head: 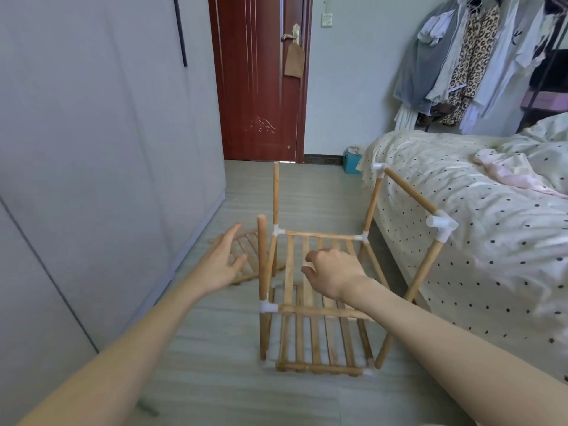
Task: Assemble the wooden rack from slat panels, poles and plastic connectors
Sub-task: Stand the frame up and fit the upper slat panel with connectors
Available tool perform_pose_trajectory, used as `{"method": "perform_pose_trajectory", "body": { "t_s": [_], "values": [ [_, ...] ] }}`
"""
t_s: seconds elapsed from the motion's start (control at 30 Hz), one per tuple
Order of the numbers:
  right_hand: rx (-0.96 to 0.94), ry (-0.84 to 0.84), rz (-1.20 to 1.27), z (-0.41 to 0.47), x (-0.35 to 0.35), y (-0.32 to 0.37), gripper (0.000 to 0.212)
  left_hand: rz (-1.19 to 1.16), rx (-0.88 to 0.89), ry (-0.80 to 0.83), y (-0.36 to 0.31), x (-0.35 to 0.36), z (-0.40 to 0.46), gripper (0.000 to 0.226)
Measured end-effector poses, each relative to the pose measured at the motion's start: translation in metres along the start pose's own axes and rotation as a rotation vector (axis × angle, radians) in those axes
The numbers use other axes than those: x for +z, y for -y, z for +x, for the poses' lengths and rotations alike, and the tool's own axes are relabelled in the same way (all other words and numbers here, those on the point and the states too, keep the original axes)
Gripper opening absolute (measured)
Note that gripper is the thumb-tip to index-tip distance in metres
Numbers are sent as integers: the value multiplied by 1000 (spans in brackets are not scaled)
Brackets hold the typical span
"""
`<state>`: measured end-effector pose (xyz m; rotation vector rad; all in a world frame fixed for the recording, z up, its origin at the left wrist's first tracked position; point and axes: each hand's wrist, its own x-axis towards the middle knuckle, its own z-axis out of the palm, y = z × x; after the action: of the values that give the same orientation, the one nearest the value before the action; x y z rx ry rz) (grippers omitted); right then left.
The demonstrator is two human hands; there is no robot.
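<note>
From the head view, the half-built wooden rack (319,299) stood on the floor (215,379) just beside the bed (461,229). The left hand (222,264) hovered wide, fingers spread, holding nothing, in front of a loose slat panel (246,256) that it partly hid. The right hand (333,272) hung over the upper shelf, fingers loosely curled; whether they touched the slats could not be made out.

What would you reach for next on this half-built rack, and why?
Probably the loose slat panel on the floor: the open left hand hovers just above it, and the rack's two left poles end bare, while the right side carries top connectors.
</note>
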<state>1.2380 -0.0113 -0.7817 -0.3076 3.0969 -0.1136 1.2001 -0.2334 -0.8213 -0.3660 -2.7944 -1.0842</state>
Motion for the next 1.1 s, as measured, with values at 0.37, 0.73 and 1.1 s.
{"method": "perform_pose_trajectory", "body": {
  "t_s": [0.37,0.73,1.1],
  "values": [
    [-266,309,193,79,114,127,44,164,-279,159,170,18,-32,51],
    [58,441,59,292,323,153,48,410,-538,478,384,153,-3,65],
    [141,282,-106,400,429,131,70,383,-585,556,449,201,-13,87]
  ]
}}
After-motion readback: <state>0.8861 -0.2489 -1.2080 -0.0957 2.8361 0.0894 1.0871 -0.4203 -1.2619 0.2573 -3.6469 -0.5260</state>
